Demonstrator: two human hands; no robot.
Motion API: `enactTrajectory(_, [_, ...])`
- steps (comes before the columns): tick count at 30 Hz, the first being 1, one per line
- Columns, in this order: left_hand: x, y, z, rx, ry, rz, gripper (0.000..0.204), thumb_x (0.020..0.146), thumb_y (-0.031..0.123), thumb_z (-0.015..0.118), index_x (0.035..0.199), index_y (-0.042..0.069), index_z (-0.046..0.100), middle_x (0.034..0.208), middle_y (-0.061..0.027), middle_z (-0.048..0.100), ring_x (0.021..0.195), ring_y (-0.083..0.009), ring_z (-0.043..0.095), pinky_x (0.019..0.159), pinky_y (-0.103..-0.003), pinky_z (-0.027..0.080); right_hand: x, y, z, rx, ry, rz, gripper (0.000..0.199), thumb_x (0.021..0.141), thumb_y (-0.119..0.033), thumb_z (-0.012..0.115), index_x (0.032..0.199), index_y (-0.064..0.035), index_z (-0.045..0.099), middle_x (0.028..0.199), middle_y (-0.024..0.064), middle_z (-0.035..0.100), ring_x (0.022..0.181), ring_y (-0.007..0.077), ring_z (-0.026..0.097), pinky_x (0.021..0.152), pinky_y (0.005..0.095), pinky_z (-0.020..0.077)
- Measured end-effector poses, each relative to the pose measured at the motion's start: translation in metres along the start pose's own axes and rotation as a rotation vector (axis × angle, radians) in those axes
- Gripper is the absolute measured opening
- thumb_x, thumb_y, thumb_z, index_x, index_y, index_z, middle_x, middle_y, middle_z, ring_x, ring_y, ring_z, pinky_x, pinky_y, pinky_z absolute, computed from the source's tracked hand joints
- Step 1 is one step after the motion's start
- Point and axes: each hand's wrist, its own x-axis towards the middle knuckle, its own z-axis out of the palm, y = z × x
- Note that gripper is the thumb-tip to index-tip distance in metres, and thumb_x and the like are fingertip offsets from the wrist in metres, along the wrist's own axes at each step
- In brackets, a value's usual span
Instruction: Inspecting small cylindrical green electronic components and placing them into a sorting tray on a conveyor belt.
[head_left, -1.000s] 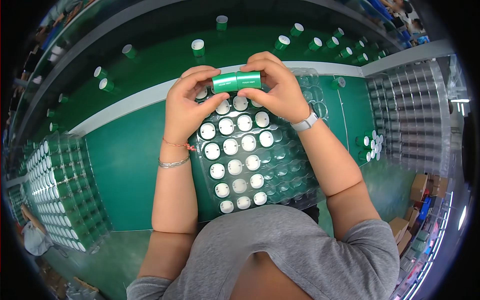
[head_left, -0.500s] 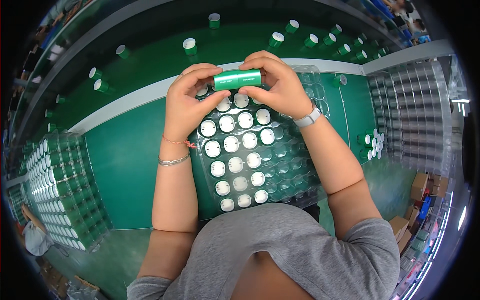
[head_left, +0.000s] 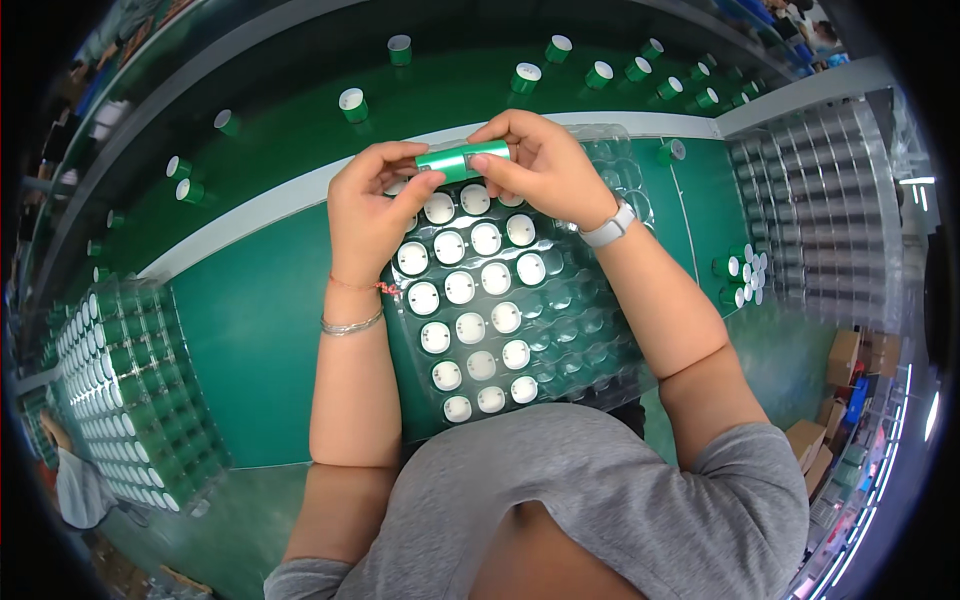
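Note:
Two short, shiny green canisters (head_left: 446, 163), lined up end to end and lying sideways, are held above the far edge of a clear plastic tray (head_left: 590, 325). My left hand (head_left: 375, 195) is closed on their left end with thumb and fingers. On the right end, my right hand (head_left: 545, 172) is closed too, its thumb pressed across the near side. Beneath my hands, the tray's left part holds rows of similar canisters (head_left: 459, 287) with white round ends up. Its right part shows bare moulded pockets.
Beyond a pale rail (head_left: 250, 228), green canisters (head_left: 353, 105) stand scattered on a dark green belt (head_left: 290, 125). Filled trays (head_left: 120, 400) are stacked at left. Clear trays (head_left: 820, 210) stand at right, near a cluster of canisters (head_left: 745, 275). Cardboard boxes (head_left: 805, 440) lie lower right.
The held canisters have tilted slightly and turned, and my right thumb has come across their near side. The canisters on the belt have shifted left.

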Motion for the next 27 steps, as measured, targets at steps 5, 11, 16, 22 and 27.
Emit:
enactTrajectory(5, [0.000, -0.002, 0.000, 0.009, 0.011, -0.030, 0.027, 0.083, 0.006, 0.076, 0.106, -0.004, 0.067, 0.102, -0.0101, 0.067, 0.091, -0.0167, 0.067, 0.083, -0.027, 0.054, 0.001, 0.002, 0.000, -0.030, 0.002, -0.003, 0.024, 0.091, -0.013, 0.069, 0.106, 0.0010, 0.059, 0.081, 0.0038, 0.064, 0.066, 0.0082, 0.061, 0.055, 0.0217, 0.0463])
enactTrajectory(11, [0.004, 0.001, 0.000, 0.026, -0.002, 0.153, 0.028, 0.086, 0.004, 0.072, 0.113, -0.002, 0.067, 0.111, -0.0090, 0.061, 0.100, -0.0165, 0.063, 0.086, -0.027, 0.052, 0.002, 0.005, -0.003, 0.105, -0.015, -0.069, 0.027, 0.087, -0.006, 0.071, 0.109, 0.0010, 0.057, 0.097, 0.0077, 0.065, 0.084, 0.0134, 0.066, 0.069, 0.0249, 0.0525])
enactTrajectory(16, [0.003, 0.004, 0.005, -0.059, 0.013, 0.108, 0.044, 0.078, 0.001, 0.079, 0.120, 0.000, 0.065, 0.116, -0.0089, 0.059, 0.101, -0.0179, 0.062, 0.091, -0.030, 0.053, 0.002, 0.010, 0.004, 0.185, -0.018, -0.220, 0.038, 0.086, 0.004, 0.066, 0.121, 0.0017, 0.053, 0.124, 0.0131, 0.056, 0.112, 0.0216, 0.061, 0.098, 0.0357, 0.0501])
enactTrajectory(22, [0.003, -0.002, 0.003, 0.062, 0.001, 0.159, 0.050, 0.069, 0.006, 0.086, 0.115, 0.001, 0.067, 0.116, -0.0088, 0.061, 0.098, -0.0175, 0.064, 0.089, -0.030, 0.054, 0.002, 0.008, 0.003, -0.036, -0.089, -0.285, 0.042, 0.084, 0.006, 0.064, 0.124, 0.0011, 0.054, 0.127, 0.0128, 0.055, 0.121, 0.0230, 0.056, 0.103, 0.0376, 0.0467])
enactTrajectory(27, [0.004, -0.001, 0.001, 0.123, -0.004, 0.178, 0.046, 0.067, 0.007, 0.088, 0.108, 0.001, 0.070, 0.112, -0.0069, 0.064, 0.096, -0.0153, 0.064, 0.084, -0.027, 0.054, 0.002, 0.009, 0.002, -0.047, -0.087, -0.309, 0.042, 0.084, 0.006, 0.064, 0.124, 0.0008, 0.054, 0.128, 0.0129, 0.055, 0.121, 0.0229, 0.056, 0.103, 0.0371, 0.0473])
